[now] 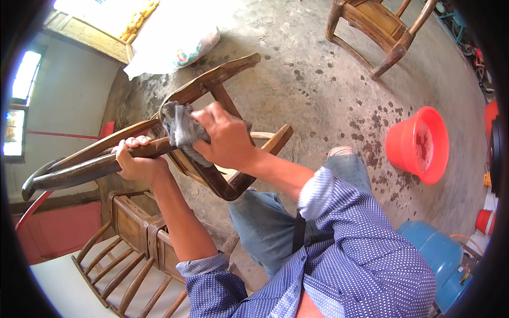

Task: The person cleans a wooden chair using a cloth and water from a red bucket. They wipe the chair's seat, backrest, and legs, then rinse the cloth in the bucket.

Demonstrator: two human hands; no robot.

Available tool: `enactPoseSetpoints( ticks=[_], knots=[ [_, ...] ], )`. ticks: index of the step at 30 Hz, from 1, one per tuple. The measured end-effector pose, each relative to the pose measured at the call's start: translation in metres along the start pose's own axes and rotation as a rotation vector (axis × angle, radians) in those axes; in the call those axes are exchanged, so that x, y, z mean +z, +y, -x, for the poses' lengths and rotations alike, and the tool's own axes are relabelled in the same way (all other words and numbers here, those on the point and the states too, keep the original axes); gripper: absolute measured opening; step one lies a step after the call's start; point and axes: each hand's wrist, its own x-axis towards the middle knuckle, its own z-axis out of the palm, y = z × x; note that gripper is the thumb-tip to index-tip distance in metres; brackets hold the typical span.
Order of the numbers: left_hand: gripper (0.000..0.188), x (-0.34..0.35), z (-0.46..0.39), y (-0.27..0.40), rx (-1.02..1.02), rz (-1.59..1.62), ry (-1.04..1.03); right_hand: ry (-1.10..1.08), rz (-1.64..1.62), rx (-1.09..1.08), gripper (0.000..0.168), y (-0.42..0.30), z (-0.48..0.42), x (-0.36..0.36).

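Observation:
A dark wooden chair (234,187) is tipped over in front of me, its back posts reaching left and its legs pointing up and right. My left hand (139,157) grips one of the back posts, fingers wrapped around the wood. In my right hand (226,135) is a crumpled grey cloth (179,125), pressed against the chair where the post meets the seat frame. The hand and cloth cover that joint. My right hand looks slightly blurred.
A red plastic bucket (391,143) with cloudy liquid stands on the wet-spotted concrete floor (294,107). Another wooden chair (370,20) is at the upper right. More wooden chairs (131,214) stand lower left. A blue gas cylinder (431,254) is at lower right, a white sack (195,47) farther off.

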Motion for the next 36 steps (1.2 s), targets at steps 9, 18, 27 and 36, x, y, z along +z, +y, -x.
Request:
enactPoseSetpoints(
  ticks=[9, 18, 27, 36],
  knots=[
    [0.011, -0.007, 0.009, 0.007, 0.029, -0.067, -0.01, -0.082, 0.179, 0.207, 0.039, 0.026, 0.014, -0.021],
    [0.013, -0.001, 0.011, 0.005, 0.007, -0.083, -0.018, -0.017, -0.047, 0.065, 0.041, -0.008, 0.009, -0.018],
    [0.011, 0.008, 0.011, 0.003, 0.052, -0.064, -0.027, 0.088, -0.17, 0.404, 0.033, 0.04, 0.018, -0.049],
    [0.019, -0.016, -0.022, 0.0, -0.03, -0.111, -0.052, -0.313, 0.217, 0.493, 0.036, 0.078, 0.097, -0.065]
  ],
)
